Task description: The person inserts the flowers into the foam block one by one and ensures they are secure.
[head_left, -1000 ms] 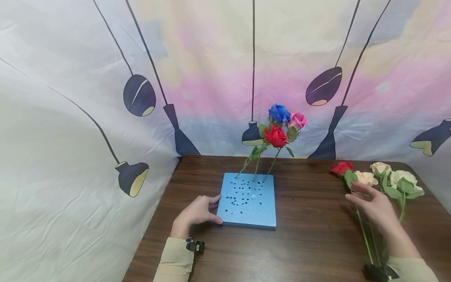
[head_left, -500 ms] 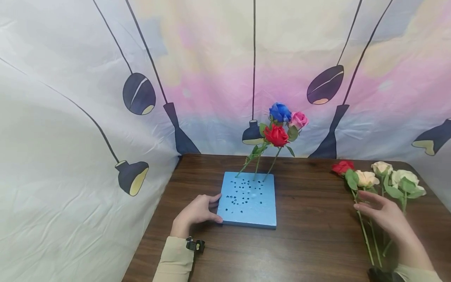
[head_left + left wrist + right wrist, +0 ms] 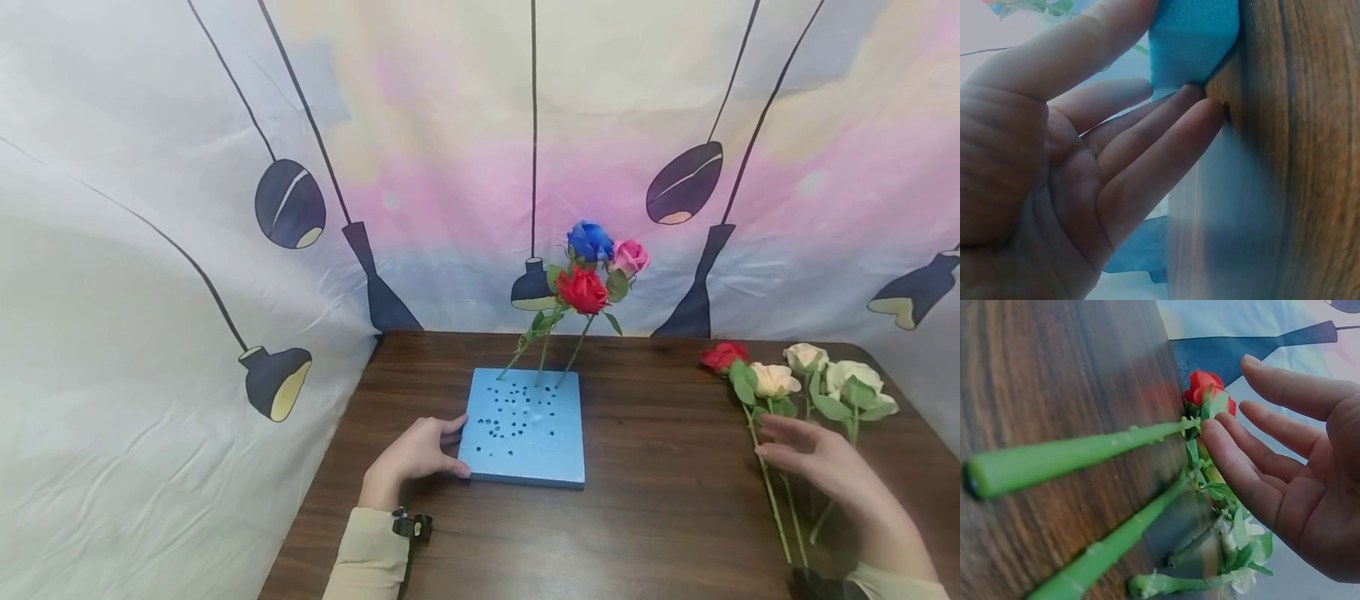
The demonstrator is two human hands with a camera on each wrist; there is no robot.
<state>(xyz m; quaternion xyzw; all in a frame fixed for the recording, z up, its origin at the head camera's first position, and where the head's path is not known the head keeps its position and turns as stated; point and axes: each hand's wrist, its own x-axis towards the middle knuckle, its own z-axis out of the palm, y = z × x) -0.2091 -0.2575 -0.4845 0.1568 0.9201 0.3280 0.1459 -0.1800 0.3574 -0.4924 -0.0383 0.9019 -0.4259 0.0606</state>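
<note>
A light blue foam board [image 3: 521, 429] dotted with holes lies on the table. Blue [image 3: 591, 242], pink [image 3: 630, 257] and red [image 3: 582, 289] roses stand in holes along its back edge, stems leaning right. My left hand [image 3: 416, 454] rests against the board's left side, thumb at the front corner, fingers nearly straight. On the right lie a second red rose [image 3: 724, 357], a peach rose [image 3: 776, 380], a cream rose [image 3: 806, 358] and a pale green-white rose [image 3: 855, 382]. Over their green stems [image 3: 1079, 453] hovers my right hand [image 3: 828, 467], fingers spread and holding nothing.
The brown wooden table [image 3: 645, 533] ends at a printed cloth backdrop [image 3: 457, 167] behind and to the left. Bare tabletop separates the board from the loose roses. A black strap [image 3: 412, 525] circles my left wrist.
My right hand has moved back toward me, from near the peach rose's head to over the stems. The left hand has stayed at the board, and the roses have not moved.
</note>
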